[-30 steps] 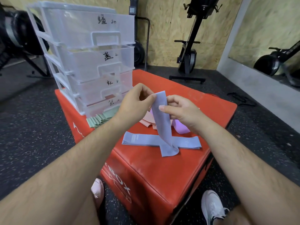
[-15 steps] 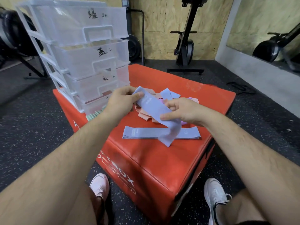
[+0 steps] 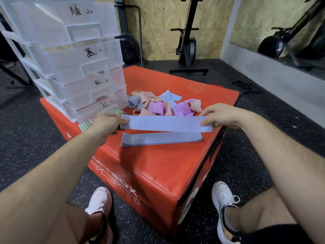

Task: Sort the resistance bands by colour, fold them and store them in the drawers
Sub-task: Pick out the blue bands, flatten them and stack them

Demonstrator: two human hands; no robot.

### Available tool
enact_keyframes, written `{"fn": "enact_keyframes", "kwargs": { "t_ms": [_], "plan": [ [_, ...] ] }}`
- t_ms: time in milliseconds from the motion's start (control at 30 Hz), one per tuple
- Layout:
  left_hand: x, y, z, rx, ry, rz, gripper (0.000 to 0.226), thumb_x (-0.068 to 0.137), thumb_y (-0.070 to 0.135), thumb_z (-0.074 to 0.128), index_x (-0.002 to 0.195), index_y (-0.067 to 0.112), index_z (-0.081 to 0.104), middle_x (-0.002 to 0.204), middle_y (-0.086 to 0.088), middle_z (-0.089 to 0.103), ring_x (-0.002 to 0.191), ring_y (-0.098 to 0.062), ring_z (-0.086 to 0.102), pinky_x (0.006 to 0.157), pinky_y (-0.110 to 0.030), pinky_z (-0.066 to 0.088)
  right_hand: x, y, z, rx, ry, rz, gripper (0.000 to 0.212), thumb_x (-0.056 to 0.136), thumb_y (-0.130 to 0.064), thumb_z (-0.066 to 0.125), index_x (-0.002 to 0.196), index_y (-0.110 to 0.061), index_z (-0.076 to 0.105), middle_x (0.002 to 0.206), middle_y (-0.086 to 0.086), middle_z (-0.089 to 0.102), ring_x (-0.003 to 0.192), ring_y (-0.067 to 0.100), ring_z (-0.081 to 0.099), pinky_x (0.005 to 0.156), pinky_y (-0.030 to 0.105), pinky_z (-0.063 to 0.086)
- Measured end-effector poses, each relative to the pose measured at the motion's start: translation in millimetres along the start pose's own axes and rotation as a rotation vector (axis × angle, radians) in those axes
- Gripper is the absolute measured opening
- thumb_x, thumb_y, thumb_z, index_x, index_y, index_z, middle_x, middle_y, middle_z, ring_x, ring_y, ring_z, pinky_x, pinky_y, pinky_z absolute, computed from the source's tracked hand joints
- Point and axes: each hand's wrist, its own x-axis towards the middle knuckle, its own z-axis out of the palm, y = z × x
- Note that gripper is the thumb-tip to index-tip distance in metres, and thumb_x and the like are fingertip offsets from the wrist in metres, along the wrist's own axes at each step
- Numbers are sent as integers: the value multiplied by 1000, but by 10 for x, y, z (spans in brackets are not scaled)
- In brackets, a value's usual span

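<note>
Head view. The blue band (image 3: 166, 123), slack and twisted between the hands half a second ago, is now drawn out flat and level. The left hand (image 3: 107, 121) pinches its left end and the right hand (image 3: 220, 115) pinches its right end. The fingers (image 3: 204, 122) of both hands are closed on the fabric and hold nothing else. The band is held just above the red box (image 3: 158, 164), directly behind the blue stack (image 3: 161, 139), and is not yet laid on it.

Done so far: the blue stack lies flat and squared on the box. A green stack (image 3: 86, 123) sits at the foot of the drawer unit (image 3: 70, 55), partly hidden by the left hand.

Outstanding: a mixed pile (image 3: 163, 105) of peach, purple and blue bands lies tangled behind the held band and is unsorted. All four labelled drawers appear closed. A pinkish tint shows through the lower fronts, but their contents cannot be confirmed.

Assessment: sorting is roughly midway. Neither visible stack is folded or in a drawer yet.
</note>
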Motion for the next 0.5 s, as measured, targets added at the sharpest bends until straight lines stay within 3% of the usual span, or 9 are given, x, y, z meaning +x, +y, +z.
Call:
{"fn": "enact_keyframes", "kwargs": {
  "t_ms": [67,167,267,400,500],
  "plan": [
    [32,-63,33,66,-2,-31,26,83,11,77,69,14,55,63,-5,52,56,-18,50,52,-25,38,69,81,75,25,86,17,9,85,-9,78,93,-12,74,91,14,73,75,22,67,74,41,60],
    [73,-161,46,174,4,-50,24,81,13,80,74,10,57,70,-10,52,60,-22,47,50,-24,38,139,142,198,-71,175,11,7,86,-18,77,83,-15,72,76,10,72,61,19,63,56,25,50],
    [71,-248,70,263,-4,-33,21,78,15,82,72,9,63,72,-13,58,63,-24,49,52,-24,40,217,208,252,-151,228,4,10,86,-22,76,79,-19,69,71,7,71,56,18,61,54,24,46],
    [39,-312,120,397,13,22,24,76,23,85,83,4,71,75,-12,64,65,-23,54,59,-29,45,295,324,346,-284,269,-30,11,85,-21,75,93,-17,68,82,-1,63,75,21,60,69,31,45],
    [34,-358,130,524,19,61,30,76,27,84,83,1,72,74,-12,66,67,-26,59,69,-38,53,312,356,407,-340,277,-83,14,85,-19,74,97,-16,68,80,-3,59,76,20,56,63,29,36]
  ]
}}
